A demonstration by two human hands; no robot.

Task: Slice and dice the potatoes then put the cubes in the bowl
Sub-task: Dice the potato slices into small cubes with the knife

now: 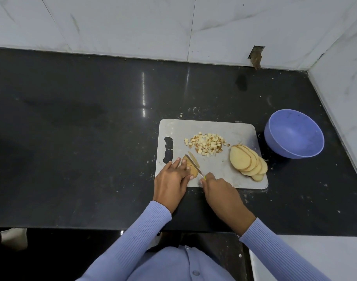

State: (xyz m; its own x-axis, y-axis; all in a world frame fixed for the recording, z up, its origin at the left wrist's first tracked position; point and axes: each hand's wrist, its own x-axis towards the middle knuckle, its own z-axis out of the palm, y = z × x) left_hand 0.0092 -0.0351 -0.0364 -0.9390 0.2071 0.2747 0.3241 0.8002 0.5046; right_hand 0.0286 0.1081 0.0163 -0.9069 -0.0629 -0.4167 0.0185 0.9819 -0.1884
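I see left hand [171,179] fingers flat, pressing potato slice [190,169]; right hand [218,189] fingers gripping knife [195,165]; pale cubes [206,144] heaped on grey board [240,134]

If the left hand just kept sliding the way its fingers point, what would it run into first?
The left hand points up and to the right across the cutting board. Its fingers already rest on the potato slice, so next comes the knife blade, then probably the pile of cubes.
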